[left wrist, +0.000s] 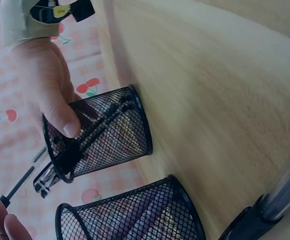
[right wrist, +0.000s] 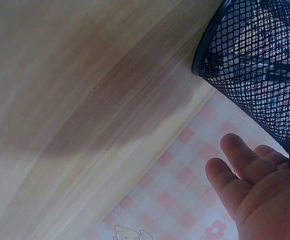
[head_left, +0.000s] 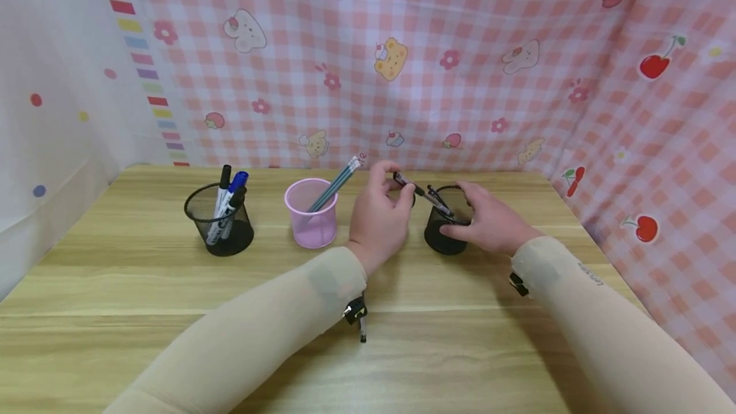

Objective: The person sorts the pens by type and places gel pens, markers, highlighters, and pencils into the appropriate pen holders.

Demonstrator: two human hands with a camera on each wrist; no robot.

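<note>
My left hand (head_left: 379,222) pinches a pen (head_left: 411,183) between thumb and fingers. The pen slants down toward the mouth of a black mesh pen cup (head_left: 443,238); other dark pens (left wrist: 105,125) stand inside. My right hand (head_left: 491,219) holds this cup from the right, with its thumb on the near side near the rim. The right wrist view shows some fingers (right wrist: 230,187) of that hand beside the mesh wall. A second black mesh cup (left wrist: 130,212) is near it, mostly hidden behind my left hand in the head view.
At the left stands a black mesh cup (head_left: 232,245) with several markers (head_left: 237,182). A pink cup (head_left: 313,229) holds blue-green pencils (head_left: 336,185). Below my left wrist, a pen (head_left: 363,331) lies partly hidden on the wooden table (head_left: 431,350). Checked cloth (head_left: 345,18) hangs behind.
</note>
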